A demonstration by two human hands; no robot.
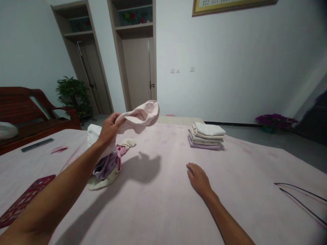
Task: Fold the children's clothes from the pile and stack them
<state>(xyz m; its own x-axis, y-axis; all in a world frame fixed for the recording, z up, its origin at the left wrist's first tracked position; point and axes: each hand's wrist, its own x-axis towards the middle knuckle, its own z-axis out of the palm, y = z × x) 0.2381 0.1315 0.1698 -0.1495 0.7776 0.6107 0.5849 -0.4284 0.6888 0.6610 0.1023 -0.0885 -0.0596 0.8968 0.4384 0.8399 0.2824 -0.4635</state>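
My left hand point(110, 127) is closed on the edge of a pale pink garment point(145, 115) held up above the bed. The garment bulges out to the right, with a band-like rim around an opening; its exact kind is unclear. Below and behind my left forearm lies a loose pile of clothes point(106, 166) in purple, pink and cream, with a white cloth point(94, 132) at its top. My right hand point(198, 178) rests low over the pink bedsheet point(158, 204), holding nothing, its fingers loosely extended. Farther back stands a neat stack of folded clothes point(206, 136), white on top and lilac at the bottom.
On the left lie a dark flat device point(37, 145), a small pink cloth point(59, 149) and a red patterned mat point(28, 197). Black thin loops point(301, 190) are at the right. A wooden bench point(38, 112), a green plant point(74, 97) and purple flowers point(274, 120) stand beyond the bed.
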